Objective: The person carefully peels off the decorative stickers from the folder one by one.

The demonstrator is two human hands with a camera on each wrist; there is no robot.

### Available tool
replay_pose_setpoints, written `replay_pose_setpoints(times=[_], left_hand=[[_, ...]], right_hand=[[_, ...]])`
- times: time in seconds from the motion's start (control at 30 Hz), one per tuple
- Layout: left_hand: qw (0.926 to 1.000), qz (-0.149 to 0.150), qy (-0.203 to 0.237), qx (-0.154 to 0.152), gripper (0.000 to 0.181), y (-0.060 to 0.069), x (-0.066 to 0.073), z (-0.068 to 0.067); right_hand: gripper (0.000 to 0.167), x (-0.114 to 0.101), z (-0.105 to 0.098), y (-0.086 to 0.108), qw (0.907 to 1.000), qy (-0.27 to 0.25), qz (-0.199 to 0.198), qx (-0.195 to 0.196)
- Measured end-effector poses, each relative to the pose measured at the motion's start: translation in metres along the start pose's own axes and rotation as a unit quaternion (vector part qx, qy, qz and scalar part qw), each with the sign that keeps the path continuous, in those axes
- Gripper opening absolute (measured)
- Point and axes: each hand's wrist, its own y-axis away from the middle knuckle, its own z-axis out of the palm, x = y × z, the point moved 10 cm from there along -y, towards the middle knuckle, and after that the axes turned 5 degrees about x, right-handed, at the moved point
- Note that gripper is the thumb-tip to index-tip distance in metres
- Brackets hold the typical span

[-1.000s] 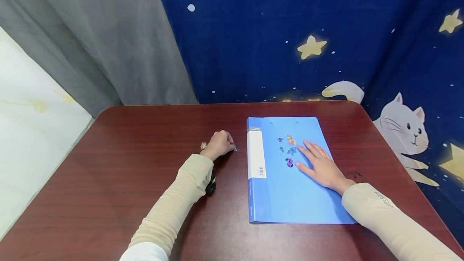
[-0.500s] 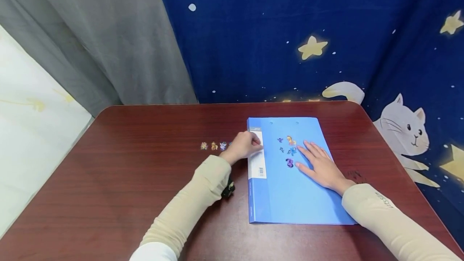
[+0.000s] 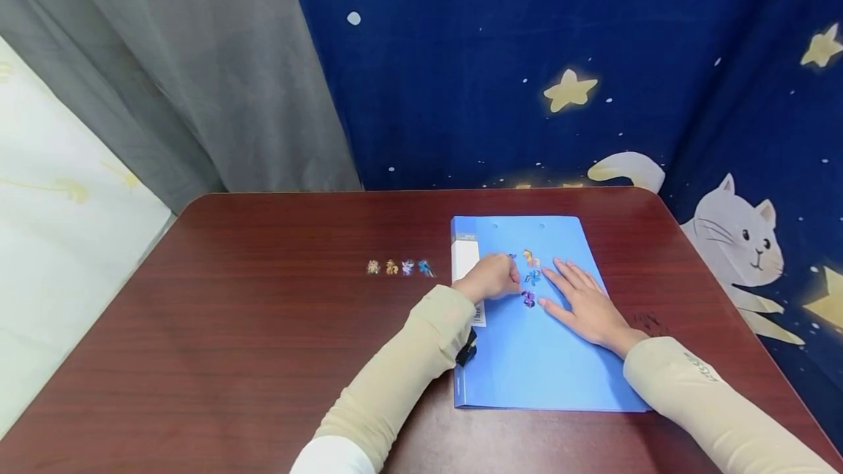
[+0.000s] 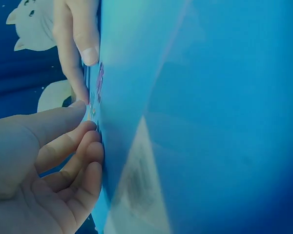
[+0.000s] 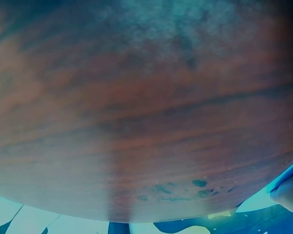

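A blue file folder lies on the table, its spine to the left. My right hand rests on it with fingers spread. Over the folder's left part is my left hand, fingers bent, fingertips near the small pony stickers. In the left wrist view, a gap shows between the left thumb and the fingers. On the folder are an orange pony sticker, a blue pony sticker and a purple pony sticker. A small purple sticker is partly hidden by the left hand.
Left of the folder, several pony stickers lie in a row on the dark red table, the blue one at the right end. Dark marks show on the table right of the folder. Curtains hang behind the table.
My left hand has left the blue sticker on the table and moved right onto the folder, uncovering the row of stickers. My right hand has stayed in place.
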Motion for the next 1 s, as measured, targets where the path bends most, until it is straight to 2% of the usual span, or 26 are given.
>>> replay_pose_setpoints(times=[0.07,0.17,0.3,0.5,0.67,0.83,1.0], left_hand=[[0.9997,0.002,-0.025,-0.005,0.016,-0.002,0.004,0.003],[0.9984,-0.012,-0.055,-0.007,0.019,-0.004,0.008,0.005],[0.9959,-0.024,-0.087,0.004,0.019,-0.006,0.011,0.006],[0.9896,-0.016,-0.143,0.011,0.014,-0.006,0.019,0.006],[0.9811,-0.002,-0.192,0.021,0.029,-0.007,0.026,0.006],[0.9796,-0.004,-0.2,0.021,0.034,-0.007,0.028,0.01],[0.981,-0.006,-0.193,0.022,0.029,-0.007,0.026,0.011]], right_hand=[[0.065,0.0,0.0,0.001,1.0,-0.001,0.0,0.0],[0.065,0.001,-0.001,0.002,1.0,-0.002,0.0,0.002],[0.064,0.001,-0.002,0.001,0.9999,0.0,-0.003,0.011],[0.063,-0.001,-0.003,0.0,0.9996,0.003,-0.014,0.023],[0.064,0.0,-0.003,-0.001,0.9998,0.003,-0.011,0.016],[0.065,0.002,0.0,0.0,1.0,0.003,-0.005,0.006],[0.065,0.002,0.001,-0.001,1.0,0.004,-0.004,0.004]])
